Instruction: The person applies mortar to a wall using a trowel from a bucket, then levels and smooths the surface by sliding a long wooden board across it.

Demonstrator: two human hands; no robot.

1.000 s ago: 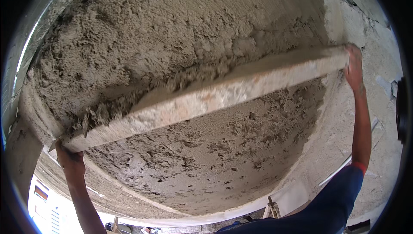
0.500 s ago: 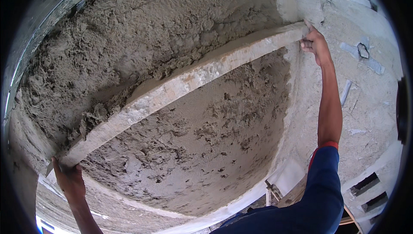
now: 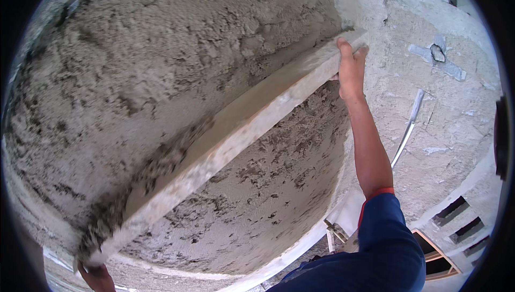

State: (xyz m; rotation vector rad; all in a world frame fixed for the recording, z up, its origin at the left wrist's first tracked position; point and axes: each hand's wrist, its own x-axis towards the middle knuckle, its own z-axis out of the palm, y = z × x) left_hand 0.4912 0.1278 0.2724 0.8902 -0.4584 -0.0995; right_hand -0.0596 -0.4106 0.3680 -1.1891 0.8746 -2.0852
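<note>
Both hands grip a long straightedge [image 3: 230, 131] against wet, rough plaster [image 3: 161, 61]. The right hand [image 3: 350, 69] clasps its upper end; the left hand [image 3: 96, 277] holds the lower end, fingers mostly hidden. Bare wall [image 3: 450, 125] lies rightward.

The left hand [image 3: 96, 277], at seven o'clock, is cut off by the picture's lower edge; only its knuckles show, so its grip on the long board [image 3: 236, 131] cannot be told. The board's lower end is buried under wet plaster [image 3: 102, 222]. At four o'clock, the dark wall openings [image 3: 456, 222] are too small to read.
</note>
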